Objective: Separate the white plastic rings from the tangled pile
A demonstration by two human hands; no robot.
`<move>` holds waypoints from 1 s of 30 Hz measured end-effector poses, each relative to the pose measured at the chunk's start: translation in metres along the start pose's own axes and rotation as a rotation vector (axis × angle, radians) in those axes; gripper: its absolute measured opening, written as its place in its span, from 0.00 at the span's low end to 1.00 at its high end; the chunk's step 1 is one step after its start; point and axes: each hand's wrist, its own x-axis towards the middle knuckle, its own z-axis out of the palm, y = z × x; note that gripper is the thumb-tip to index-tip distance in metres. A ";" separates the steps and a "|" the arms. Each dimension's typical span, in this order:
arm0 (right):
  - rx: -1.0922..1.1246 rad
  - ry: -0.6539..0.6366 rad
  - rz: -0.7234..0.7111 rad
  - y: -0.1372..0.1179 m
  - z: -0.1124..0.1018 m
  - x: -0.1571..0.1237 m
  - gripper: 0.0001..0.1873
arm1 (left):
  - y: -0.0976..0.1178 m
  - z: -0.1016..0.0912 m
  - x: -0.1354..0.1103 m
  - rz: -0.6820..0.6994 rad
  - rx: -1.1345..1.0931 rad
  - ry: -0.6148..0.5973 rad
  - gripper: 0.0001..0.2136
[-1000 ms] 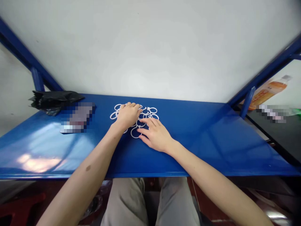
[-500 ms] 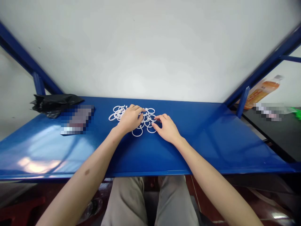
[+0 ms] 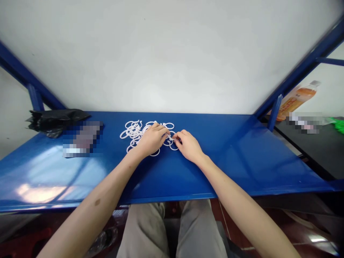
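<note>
Several thin white loops (image 3: 130, 131), each with a small knob, lie in a loose pile on the blue tabletop (image 3: 228, 154). My left hand (image 3: 154, 138) reaches over the right part of this pile and hides some loops. Its thumb and forefinger close on a white loop near the pile's right end. Right beside it, my right hand (image 3: 188, 145) pinches a white loop (image 3: 174, 144) between thumb and forefinger. The fingertips of both hands are only a short way apart, and the exact contact is too small to make out.
A black plastic bag (image 3: 56, 120) and a blurred-out flat dark object (image 3: 86, 138) lie at the left. Blue metal posts (image 3: 274, 113) flank the tabletop, with a pale wall behind. A bottle with an orange label (image 3: 298, 98) stands on a dark surface at the right.
My left hand has shifted slightly right over the pile, its fingertips closer to my right hand's. My right hand now pinches a loop more tightly. The view has turned a little.
</note>
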 end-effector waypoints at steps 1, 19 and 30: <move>0.029 0.006 0.002 -0.001 0.000 0.000 0.06 | 0.000 0.000 0.000 -0.011 0.001 0.012 0.11; 0.170 0.264 0.125 -0.005 -0.009 0.000 0.05 | 0.023 -0.011 0.003 -0.169 -0.151 0.149 0.13; 0.392 0.279 -0.053 -0.005 -0.009 -0.003 0.09 | 0.036 -0.013 0.001 -0.246 -0.460 0.153 0.08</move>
